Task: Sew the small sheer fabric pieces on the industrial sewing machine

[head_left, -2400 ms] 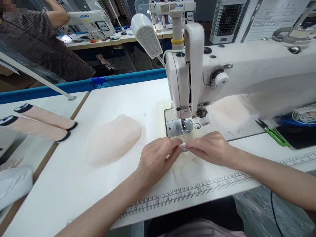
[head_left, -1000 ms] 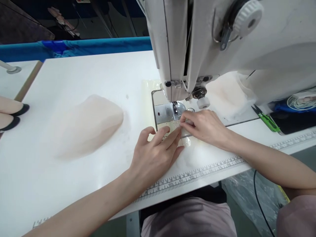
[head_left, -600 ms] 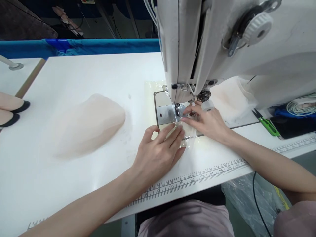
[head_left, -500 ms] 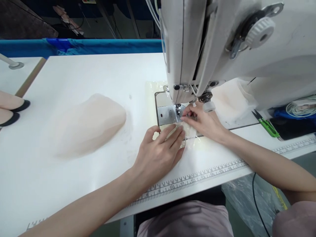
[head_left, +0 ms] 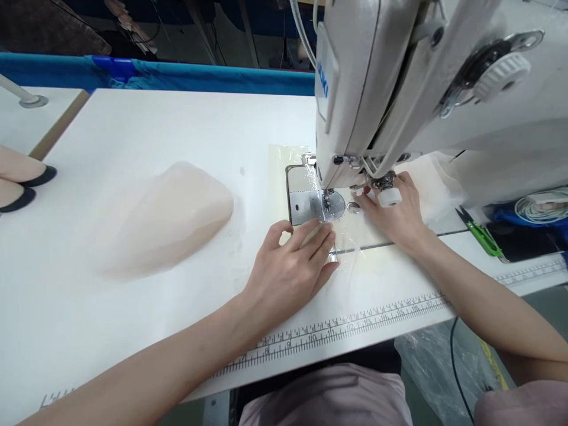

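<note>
The white sewing table (head_left: 133, 127) fills most of the view, its near left part cut off by the frame. Over its right side stands the JUKI sewing machine (head_left: 355, 77), its top and right end out of frame. Left of the machine lies a sheer pale fabric piece (head_left: 177, 219), its left edge fading into the white surface. A second pale fabric (head_left: 437, 180) lies under the machine arm, partly covered by it.

The left hand (head_left: 293, 266) lies palm down, fingers extended and slightly parted, fingertips on clear film (head_left: 355, 244) just in front of the needle plate (head_left: 309, 205). Whether anything thin is under them is hard to tell. The right hand (head_left: 399, 210) is right of the presser foot (head_left: 328, 200), fingers bent and partly hidden behind a white knob (head_left: 389, 197); how far they close, and on what, cannot be told.

A printed ruler strip (head_left: 332, 334) follows the near edge, partly covered by the left forearm. Two pale thread cones (head_left: 13, 177) are cut off at left. Green-handled snips (head_left: 486, 238) lie at right, beside a dark flat object (head_left: 521, 241).
</note>
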